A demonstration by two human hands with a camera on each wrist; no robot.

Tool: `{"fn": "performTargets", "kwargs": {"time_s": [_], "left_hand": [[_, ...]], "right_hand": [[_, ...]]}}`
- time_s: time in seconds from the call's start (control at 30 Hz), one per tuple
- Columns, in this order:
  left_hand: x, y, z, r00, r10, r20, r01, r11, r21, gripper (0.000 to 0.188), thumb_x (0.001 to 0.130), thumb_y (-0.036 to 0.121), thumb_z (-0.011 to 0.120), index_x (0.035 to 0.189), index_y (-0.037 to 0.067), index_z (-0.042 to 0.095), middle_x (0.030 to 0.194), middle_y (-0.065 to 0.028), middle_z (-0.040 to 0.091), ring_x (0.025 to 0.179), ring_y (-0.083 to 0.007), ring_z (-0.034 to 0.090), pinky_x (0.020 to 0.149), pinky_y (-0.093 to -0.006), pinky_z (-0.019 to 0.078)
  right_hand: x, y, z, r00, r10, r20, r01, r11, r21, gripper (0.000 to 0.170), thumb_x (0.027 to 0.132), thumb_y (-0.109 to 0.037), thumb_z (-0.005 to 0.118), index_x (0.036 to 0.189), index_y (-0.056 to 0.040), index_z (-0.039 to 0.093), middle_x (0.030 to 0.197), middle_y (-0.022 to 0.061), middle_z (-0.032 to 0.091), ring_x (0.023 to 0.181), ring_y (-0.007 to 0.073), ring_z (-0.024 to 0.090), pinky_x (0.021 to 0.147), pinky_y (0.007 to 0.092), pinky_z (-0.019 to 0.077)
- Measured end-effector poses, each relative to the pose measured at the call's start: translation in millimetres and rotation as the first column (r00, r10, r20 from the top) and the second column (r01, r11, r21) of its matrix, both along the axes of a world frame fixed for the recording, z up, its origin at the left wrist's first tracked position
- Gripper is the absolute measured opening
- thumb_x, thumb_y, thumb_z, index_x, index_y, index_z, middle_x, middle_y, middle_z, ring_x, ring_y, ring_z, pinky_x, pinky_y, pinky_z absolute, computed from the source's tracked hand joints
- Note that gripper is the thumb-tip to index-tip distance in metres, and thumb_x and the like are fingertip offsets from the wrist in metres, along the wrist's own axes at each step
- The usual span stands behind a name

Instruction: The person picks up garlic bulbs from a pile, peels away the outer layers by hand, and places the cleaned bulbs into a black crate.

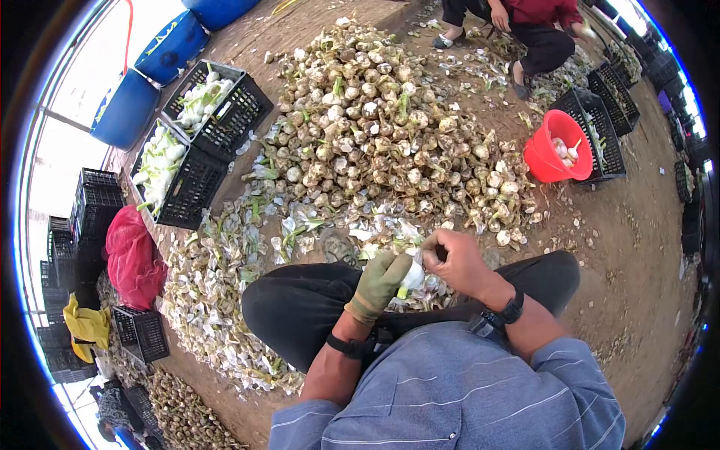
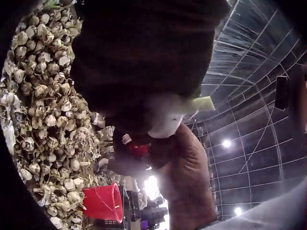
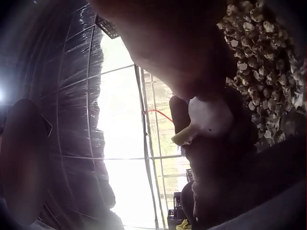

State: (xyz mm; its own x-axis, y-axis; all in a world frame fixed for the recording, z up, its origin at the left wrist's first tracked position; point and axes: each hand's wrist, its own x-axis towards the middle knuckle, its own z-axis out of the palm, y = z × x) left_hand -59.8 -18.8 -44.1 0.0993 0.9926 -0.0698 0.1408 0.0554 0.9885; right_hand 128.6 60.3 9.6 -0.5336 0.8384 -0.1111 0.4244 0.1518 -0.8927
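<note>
A peeled white garlic bulb (image 1: 413, 276) with a short pale green stem stub (image 3: 184, 136) is between both hands, over the person's lap. The left hand (image 1: 379, 280), in a greenish work glove, grips it from the left. On the other side the bare right hand (image 1: 459, 262) has thumb and forefinger curled together at the bulb's edge. Smooth white skin of the bulb (image 3: 211, 115) shows in the right wrist view, its far side covered by fingers. A heap of unpeeled garlic (image 1: 375, 127) rises just ahead, and loose peelings (image 1: 225, 300) spread around the legs.
At front right stands a red bucket (image 1: 547, 150) with several bulbs in it. Black crates (image 1: 196, 176) of trimmed garlic sit front left, near blue barrels (image 1: 126, 112). Another person (image 1: 536, 45) crouches beyond the heap. A pink net sack (image 1: 133, 255) lies at left.
</note>
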Motion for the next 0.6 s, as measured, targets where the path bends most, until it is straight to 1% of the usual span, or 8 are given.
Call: {"fn": "performTargets", "kwargs": {"time_s": [0.13,0.17,0.27,0.3,0.4,0.43,0.53,0.6], "left_hand": [[2.6,1.9,32.5,0.838,0.219,0.499,0.005,0.913,-0.408,0.037,0.104,0.032,0.048,0.104,0.001,0.068,0.08,-0.0045,0.063,0.071,-0.0169,0.062,0.059,-0.0305,0.0491],[3.8,1.0,34.9,0.843,0.233,0.485,-0.002,0.902,-0.431,0.054,0.105,0.047,0.04,0.108,0.0,0.067,0.08,-0.003,0.065,0.068,-0.0129,0.062,0.056,-0.0263,0.0475],[-0.2,0.1,32.2,0.758,0.233,0.609,0.043,0.914,-0.403,0.057,0.103,0.053,0.041,0.109,0.002,0.067,0.079,-0.0033,0.065,0.062,-0.0114,0.061,0.051,-0.0236,0.0451],[0.8,2.6,39.2,0.799,0.297,0.523,-0.02,0.882,-0.471,0.061,0.101,0.06,0.041,0.109,0.004,0.066,0.076,-0.0024,0.065,0.058,-0.0105,0.06,0.047,-0.0218,0.0427],[0.1,3.6,26.2,0.635,0.405,0.658,0.029,0.838,-0.544,0.06,0.1,0.061,0.043,0.107,0.006,0.066,0.073,-0.0015,0.064,0.055,-0.0117,0.059,0.047,-0.0226,0.043],[1.2,3.7,28.6,0.598,0.419,0.683,0.034,0.838,-0.544,0.056,0.1,0.059,0.044,0.107,0.007,0.065,0.074,-0.0025,0.064,0.056,-0.0125,0.06,0.047,-0.0234,0.0433],[9.1,4.3,25.1,0.555,0.511,0.656,-0.039,0.804,-0.593,0.054,0.101,0.058,0.045,0.107,0.007,0.064,0.077,-0.0041,0.065,0.058,-0.0129,0.06,0.049,-0.0244,0.0445],[5.5,2.0,17.7,0.595,0.437,0.675,-0.017,0.846,-0.533,0.051,0.101,0.054,0.047,0.109,0.006,0.063,0.085,-0.0037,0.066,0.067,-0.0134,0.063,0.054,-0.0252,0.0485]], "right_hand": [[8.6,3.4,-10.5,0.992,-0.122,-0.026,0.122,0.992,-0.022,0.017,0.088,-0.016,0.068,0.093,-0.0007,0.066,0.078,0.0103,0.068,0.067,0.0158,0.062,0.064,0.0326,0.051],[11.7,5.2,-15.1,0.971,-0.214,-0.106,0.194,0.965,-0.174,0.017,0.088,-0.017,0.069,0.092,-0.0008,0.066,0.079,0.0105,0.068,0.07,0.015,0.062,0.066,0.032,0.0506],[23.9,13.9,-12.2,0.986,-0.163,-0.032,0.156,0.974,-0.164,0.017,0.088,-0.016,0.069,0.094,-0.0004,0.065,0.078,0.0098,0.068,0.07,0.0167,0.062,0.068,0.0331,0.0509],[23.0,12.1,2.9,0.977,-0.066,0.201,0.077,0.996,-0.043,0.019,0.087,-0.016,0.07,0.097,0.0,0.066,0.081,0.0111,0.068,0.073,0.02,0.063,0.071,0.0341,0.0508],[8.5,-5.0,-2.8,0.989,-0.141,-0.048,0.146,0.984,0.106,0.022,0.088,-0.018,0.071,0.1,0.0001,0.067,0.087,0.0133,0.068,0.08,0.023,0.064,0.074,0.0348,0.0508],[7.7,-9.3,11.8,0.996,-0.087,-0.004,0.086,0.995,-0.044,0.026,0.089,-0.021,0.07,0.102,0.0006,0.068,0.093,0.0155,0.069,0.087,0.0225,0.065,0.077,0.0343,0.0507],[-0.5,-14.3,9.9,0.994,0.09,-0.059,-0.098,0.982,-0.158,0.027,0.09,-0.021,0.069,0.105,0.0007,0.067,0.093,0.0148,0.07,0.086,0.0216,0.066,0.076,0.0344,0.0507],[-2.5,-16.2,1.1,0.996,0.055,-0.074,-0.069,0.977,-0.203,0.024,0.092,-0.02,0.067,0.103,0.0008,0.068,0.083,0.0121,0.07,0.075,0.0199,0.065,0.07,0.0344,0.05]]}}
